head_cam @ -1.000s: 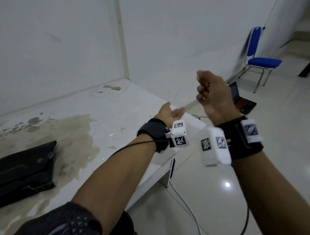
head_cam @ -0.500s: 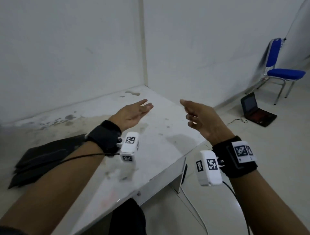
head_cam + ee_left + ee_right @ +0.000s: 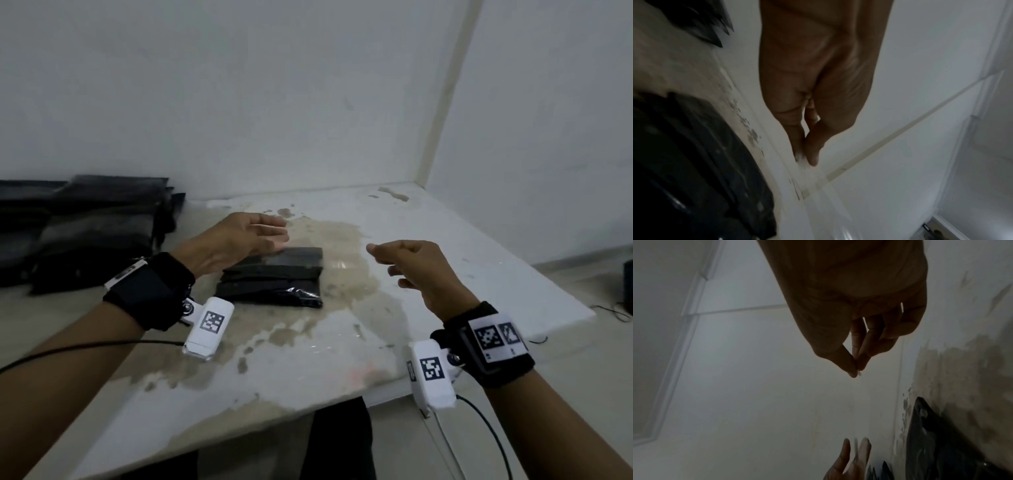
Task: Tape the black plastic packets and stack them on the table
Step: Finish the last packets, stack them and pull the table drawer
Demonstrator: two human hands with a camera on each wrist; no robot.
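A folded black plastic packet (image 3: 274,279) lies flat on the stained middle of the white table (image 3: 462,260). My left hand (image 3: 279,236) hovers just above the packet's far left corner with straight, relaxed fingers and holds nothing. In the left wrist view the left hand (image 3: 809,154) shows its fingers together, with the packet (image 3: 694,170) below. My right hand (image 3: 380,257) hangs in the air to the right of the packet, loosely curled and empty. In the right wrist view the right hand (image 3: 856,369) has thumb and fingertips close together, with the packet (image 3: 941,443) low at right.
A pile of several black packets (image 3: 85,226) sits at the table's far left against the wall. The wall corner (image 3: 445,137) closes the back right. The table's right edge drops to the floor, where a dark object (image 3: 628,281) and cables lie.
The view has swung left from the table's right end to its middle. Both hands have come down and leftwards to either side of the single packet, still empty.
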